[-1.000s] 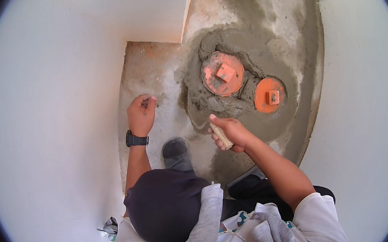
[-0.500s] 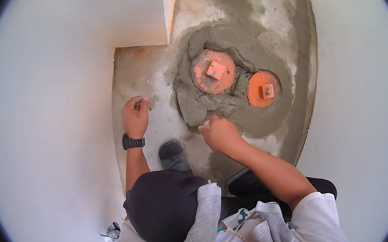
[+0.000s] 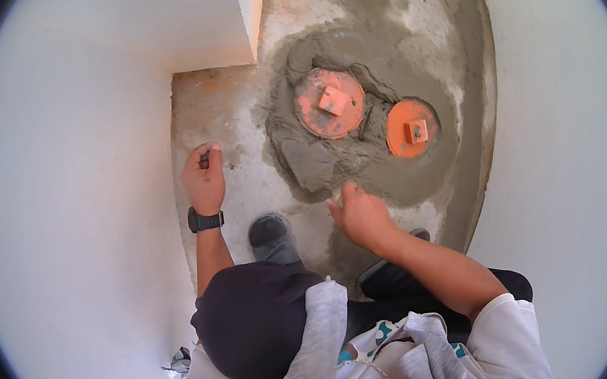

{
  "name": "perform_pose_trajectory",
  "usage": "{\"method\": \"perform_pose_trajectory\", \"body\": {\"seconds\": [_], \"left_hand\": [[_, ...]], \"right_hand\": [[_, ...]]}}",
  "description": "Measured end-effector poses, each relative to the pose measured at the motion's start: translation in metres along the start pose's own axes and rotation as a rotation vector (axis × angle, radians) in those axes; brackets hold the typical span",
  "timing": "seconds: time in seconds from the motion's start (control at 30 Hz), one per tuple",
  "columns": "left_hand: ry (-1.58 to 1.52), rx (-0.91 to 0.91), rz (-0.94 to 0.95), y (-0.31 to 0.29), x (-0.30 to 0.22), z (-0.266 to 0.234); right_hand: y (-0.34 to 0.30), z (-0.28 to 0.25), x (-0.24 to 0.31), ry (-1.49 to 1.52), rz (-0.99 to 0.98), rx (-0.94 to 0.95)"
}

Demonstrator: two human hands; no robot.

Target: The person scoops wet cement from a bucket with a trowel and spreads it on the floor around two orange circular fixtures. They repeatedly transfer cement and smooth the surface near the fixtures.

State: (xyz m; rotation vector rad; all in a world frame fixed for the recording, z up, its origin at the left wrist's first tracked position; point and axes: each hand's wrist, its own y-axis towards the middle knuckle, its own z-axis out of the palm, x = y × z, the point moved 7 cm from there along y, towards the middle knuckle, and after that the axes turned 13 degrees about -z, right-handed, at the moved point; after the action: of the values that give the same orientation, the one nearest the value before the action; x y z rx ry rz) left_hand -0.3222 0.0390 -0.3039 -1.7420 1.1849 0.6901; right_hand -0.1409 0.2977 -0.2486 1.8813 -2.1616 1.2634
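Observation:
Two round orange caps with square raised knobs are set in wet grey mortar [image 3: 420, 177] on the floor. The larger, paler cap [image 3: 314, 118] is left of the smaller, brighter one [image 3: 402, 146]. My right hand [image 3: 366, 220] is over the mortar's near edge, below the caps, with its fingers curled in. Whatever it holds is too hidden to make out. A smoothed grey patch lies just ahead of its fingertips. To the left, apart from the mortar, my left hand [image 3: 203, 189] is closed loosely, fingertips near the thumb, and I see nothing in it. A black watch [image 3: 207, 220] circles that wrist.
White walls rise on the left [image 3: 84, 212] and right [image 3: 560, 162], and a wall corner [image 3: 247, 44] juts in at upper left. My dark shoes [image 3: 269, 230] stand on the floor near the mortar. A crumpled silvery item [image 3: 179, 361] lies at lower left.
My right hand has moved slightly right and toward me along the mortar's near edge. The left hand stays closed in about the same place. The view has shifted a little.

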Motion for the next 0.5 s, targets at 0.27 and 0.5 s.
{"method": "perform_pose_trajectory", "body": {"seconds": [0.27, 0.5], "left_hand": [[-0.035, 0.017, -0.003, -0.005, -0.005, 0.007], [-0.004, 0.026, 0.003, -0.006, 0.000, 0.002]], "right_hand": [[0.019, 0.026, 0.003, -0.220, -0.041, 0.096], [-0.019, 0.011, -0.018, -0.061, -0.088, 0.177]]}}
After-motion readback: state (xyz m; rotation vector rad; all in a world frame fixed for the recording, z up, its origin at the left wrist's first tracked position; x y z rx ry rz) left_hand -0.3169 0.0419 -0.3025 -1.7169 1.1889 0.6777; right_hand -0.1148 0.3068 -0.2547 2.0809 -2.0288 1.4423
